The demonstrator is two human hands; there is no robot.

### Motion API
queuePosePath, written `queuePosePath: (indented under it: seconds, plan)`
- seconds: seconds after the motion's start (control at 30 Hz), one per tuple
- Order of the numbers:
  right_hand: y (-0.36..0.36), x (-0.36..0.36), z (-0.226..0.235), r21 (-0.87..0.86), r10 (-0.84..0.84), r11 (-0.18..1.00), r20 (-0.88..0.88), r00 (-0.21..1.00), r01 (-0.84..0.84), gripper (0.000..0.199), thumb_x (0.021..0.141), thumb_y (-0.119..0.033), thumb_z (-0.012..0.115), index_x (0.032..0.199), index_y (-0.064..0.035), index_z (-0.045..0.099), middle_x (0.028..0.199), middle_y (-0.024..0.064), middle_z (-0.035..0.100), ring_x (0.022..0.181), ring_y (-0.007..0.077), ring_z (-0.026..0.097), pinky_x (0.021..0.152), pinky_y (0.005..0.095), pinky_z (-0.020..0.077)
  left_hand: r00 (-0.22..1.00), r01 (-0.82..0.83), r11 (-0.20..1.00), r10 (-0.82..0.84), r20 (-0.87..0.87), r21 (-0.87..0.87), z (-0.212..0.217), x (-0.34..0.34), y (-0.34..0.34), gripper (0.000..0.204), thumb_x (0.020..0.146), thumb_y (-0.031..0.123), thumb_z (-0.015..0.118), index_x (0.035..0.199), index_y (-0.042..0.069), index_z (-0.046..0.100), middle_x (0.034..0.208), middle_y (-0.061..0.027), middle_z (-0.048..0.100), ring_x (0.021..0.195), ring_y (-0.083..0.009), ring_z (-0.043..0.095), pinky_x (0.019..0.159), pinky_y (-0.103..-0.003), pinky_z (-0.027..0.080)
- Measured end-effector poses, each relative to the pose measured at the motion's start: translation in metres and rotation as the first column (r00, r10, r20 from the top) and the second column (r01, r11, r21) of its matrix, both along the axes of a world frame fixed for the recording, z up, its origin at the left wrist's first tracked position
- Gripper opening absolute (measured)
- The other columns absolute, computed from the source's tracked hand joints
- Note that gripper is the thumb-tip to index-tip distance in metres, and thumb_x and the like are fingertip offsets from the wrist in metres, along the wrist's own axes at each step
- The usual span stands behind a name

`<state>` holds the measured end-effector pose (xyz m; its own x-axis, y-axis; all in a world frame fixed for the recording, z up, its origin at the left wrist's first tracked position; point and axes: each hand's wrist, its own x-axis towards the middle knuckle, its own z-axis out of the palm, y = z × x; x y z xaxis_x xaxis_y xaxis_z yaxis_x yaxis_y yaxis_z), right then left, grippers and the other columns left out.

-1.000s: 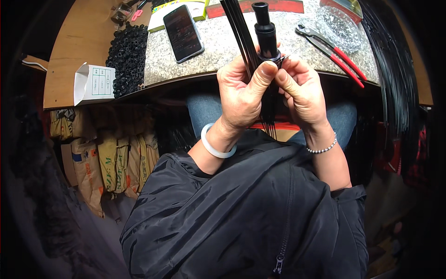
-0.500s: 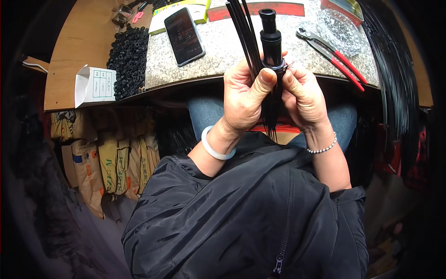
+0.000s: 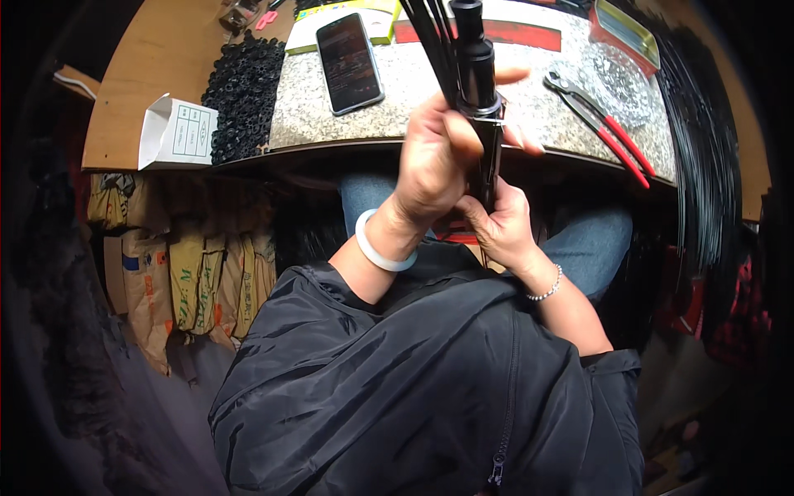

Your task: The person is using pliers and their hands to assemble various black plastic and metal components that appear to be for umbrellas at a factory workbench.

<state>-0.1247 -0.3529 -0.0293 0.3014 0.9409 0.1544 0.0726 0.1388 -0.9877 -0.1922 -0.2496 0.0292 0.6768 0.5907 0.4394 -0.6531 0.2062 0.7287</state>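
Observation:
A glossy black stepped tube [image 3: 476, 73] stands nearly upright before me, with a thin pale ring round its lower part. My left hand [image 3: 434, 157] is closed round it, thumb in front and fingers reaching behind to the right, a little blurred. Long thin black strands [image 3: 432, 45] rise beside the tube on its left. Below the left hand, my right hand [image 3: 503, 227] pinches the dark lower part of the bundle between thumb and fingers. Its fingertips are partly hidden there.
Red-handled pliers [image 3: 608, 132] and a clear glass dish [image 3: 616, 83] lie on the speckled top at right. Long black strands [image 3: 703, 149] hang over the right edge. Left are a phone [image 3: 351, 64], a heap of small black rings [image 3: 244, 95] and a white box [image 3: 180, 132].
My right hand has moved down from beside the tube's collar to the lower part of the bundle. The left hand's fingers have spread out behind the tube. The view has shifted slightly.

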Motion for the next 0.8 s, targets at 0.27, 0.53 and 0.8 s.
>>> queuePosePath:
  seconds: [0.27, 0.53, 0.8]
  plan:
    - [0.001, 0.012, 0.029, 0.185, -0.134, 0.978, 0.19, 0.972, 0.099, 0.055, 0.062, -0.018, 0.082, 0.106, -0.0013, 0.054, 0.076, 0.0041, 0.055, 0.067, 0.0155, 0.055, 0.067, 0.0279, 0.047, 0.882, -0.304, 0.91, 0.38, -0.278, 0.28, 0.019, -0.008, -0.021, 0.012, 0.085, 0.002, 0.06, 0.093, -0.007, 0.064, 0.051, -0.0011, 0.054, 0.037, -0.0038, 0.045, 0.034, -0.018, 0.031]
    - [-0.007, 0.019, 0.111, 0.47, -0.495, 0.861, 0.686, 0.533, 0.194, 0.061, 0.07, -0.048, 0.072, 0.107, 0.0, 0.06, 0.111, 0.0142, 0.053, 0.104, 0.0231, 0.047, 0.09, 0.0343, 0.0369, 0.811, -0.478, 0.746, 0.578, -0.095, 0.463, 0.012, -0.004, -0.026, 0.018, 0.084, -0.001, 0.057, 0.101, -0.004, 0.063, 0.071, -0.0009, 0.061, 0.061, -0.0024, 0.05, 0.053, -0.019, 0.04]
    - [-0.009, 0.017, 0.097, 0.534, -0.488, 0.827, 0.527, 0.696, 0.176, 0.016, 0.07, -0.003, 0.073, 0.079, -0.004, 0.06, 0.069, 0.004, 0.054, 0.062, 0.0175, 0.047, 0.063, 0.0287, 0.0367, 0.806, -0.499, 0.811, 0.564, -0.181, 0.307, 0.015, 0.002, -0.033, 0.01, 0.086, -0.001, 0.056, 0.09, -0.005, 0.064, 0.081, -0.0073, 0.066, 0.054, 0.0003, 0.045, 0.045, -0.018, 0.035]
